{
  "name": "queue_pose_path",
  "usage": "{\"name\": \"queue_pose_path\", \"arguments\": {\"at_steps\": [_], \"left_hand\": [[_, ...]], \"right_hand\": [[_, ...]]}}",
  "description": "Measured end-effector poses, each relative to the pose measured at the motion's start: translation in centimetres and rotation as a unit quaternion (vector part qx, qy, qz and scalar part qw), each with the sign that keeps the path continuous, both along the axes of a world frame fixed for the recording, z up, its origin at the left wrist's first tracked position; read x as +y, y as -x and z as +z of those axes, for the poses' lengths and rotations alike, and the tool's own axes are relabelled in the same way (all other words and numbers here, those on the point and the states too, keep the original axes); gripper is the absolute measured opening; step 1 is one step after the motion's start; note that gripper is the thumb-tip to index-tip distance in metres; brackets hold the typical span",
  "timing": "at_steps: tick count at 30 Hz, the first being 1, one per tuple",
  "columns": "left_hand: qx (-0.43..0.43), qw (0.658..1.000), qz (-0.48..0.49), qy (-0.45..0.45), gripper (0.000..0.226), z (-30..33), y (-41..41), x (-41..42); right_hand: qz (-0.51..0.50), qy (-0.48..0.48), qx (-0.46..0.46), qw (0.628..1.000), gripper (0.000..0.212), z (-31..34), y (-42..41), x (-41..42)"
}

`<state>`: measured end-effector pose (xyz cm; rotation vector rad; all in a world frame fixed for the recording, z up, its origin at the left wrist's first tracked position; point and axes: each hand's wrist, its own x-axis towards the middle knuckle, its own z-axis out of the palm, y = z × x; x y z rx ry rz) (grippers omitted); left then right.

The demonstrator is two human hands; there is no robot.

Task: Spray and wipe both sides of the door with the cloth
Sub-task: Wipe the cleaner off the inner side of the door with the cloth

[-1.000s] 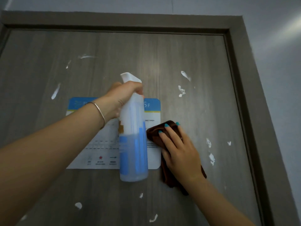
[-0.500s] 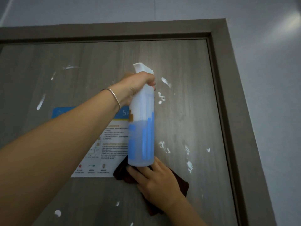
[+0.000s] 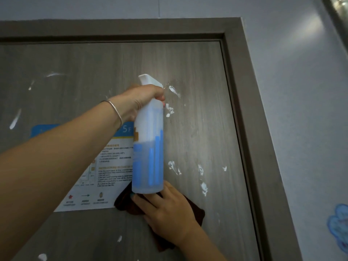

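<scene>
Spraying step right now: left hand grips the bottle, nozzle aimed at the white smears upper right on the door. Right hand presses the cloth flat, fingers straight. Next: wipe up over those smears.

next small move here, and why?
Probably squeeze the trigger: the left hand grips the spray bottle with its nozzle aimed at white smears on the door, while the right hand presses the cloth below, ready to wipe.
</scene>
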<state>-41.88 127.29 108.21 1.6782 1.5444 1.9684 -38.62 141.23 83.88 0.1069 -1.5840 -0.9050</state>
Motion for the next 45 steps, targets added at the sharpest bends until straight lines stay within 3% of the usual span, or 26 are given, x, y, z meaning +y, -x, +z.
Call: {"name": "queue_pose_path", "arguments": {"at_steps": [3, 7, 17, 22, 28, 41, 45], "left_hand": [[-0.002, 1.000, -0.010, -0.002, 0.012, -0.2, 0.7, -0.2], [-0.010, 1.000, -0.014, -0.019, 0.023, -0.4, 1.9, -0.2], [-0.010, 1.000, 0.001, -0.024, 0.013, -2.3, 1.8, -0.7], [0.008, 1.000, 0.013, -0.015, 0.028, -3.6, 1.9, -1.2], [-0.005, 0.999, 0.035, -0.019, 0.021, -5.7, 1.5, -2.1], [0.011, 1.000, 0.019, -0.001, 0.012, -9.4, 1.8, -3.6], [0.036, 0.997, 0.037, 0.052, 0.039, -11.7, 2.2, -3.7]], "right_hand": [[-0.002, 0.001, -0.007, 1.000, 0.031, -0.1, -0.1, -0.1], [-0.020, 0.018, 0.001, 1.000, 0.034, -1.0, -0.7, -0.3], [-0.041, 0.027, 0.003, 0.999, 0.034, -3.6, -2.8, 0.8], [-0.050, 0.048, 0.023, 0.997, 0.038, -4.3, -3.4, 1.2], [-0.064, 0.109, 0.072, 0.989, 0.039, -5.2, -3.9, 1.3], [-0.081, 0.151, 0.045, 0.984, 0.039, -6.0, -4.6, 0.8], [-0.073, 0.139, 0.066, 0.985, 0.040, -7.3, -6.3, -0.3]]}}
